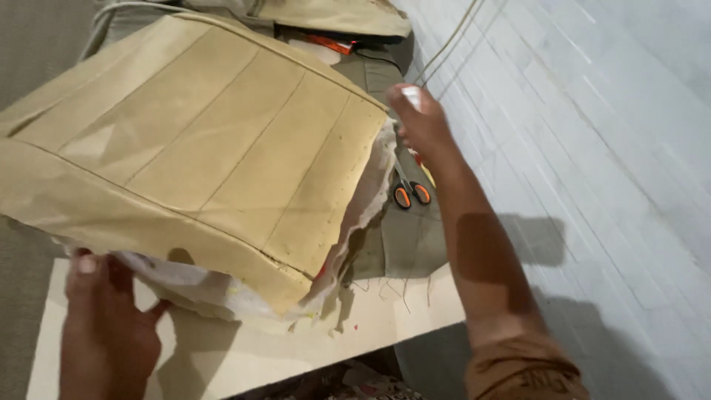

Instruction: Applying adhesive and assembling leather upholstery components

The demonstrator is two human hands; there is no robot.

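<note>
The left hand [104, 326] has its grip closed on the near left underside of a tan stitched seat cover [200, 155] held tilted above the pale counter [244, 355], the right hand [422, 122] pinches its far right corner, just beside orange-handled scissors [409, 192]

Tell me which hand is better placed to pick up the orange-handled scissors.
Probably the right hand: it hovers just above the orange-handled scissors on the olive cloth. The left hand is at the near edge of the tan stitched seat cover, apparently supporting it.
</note>
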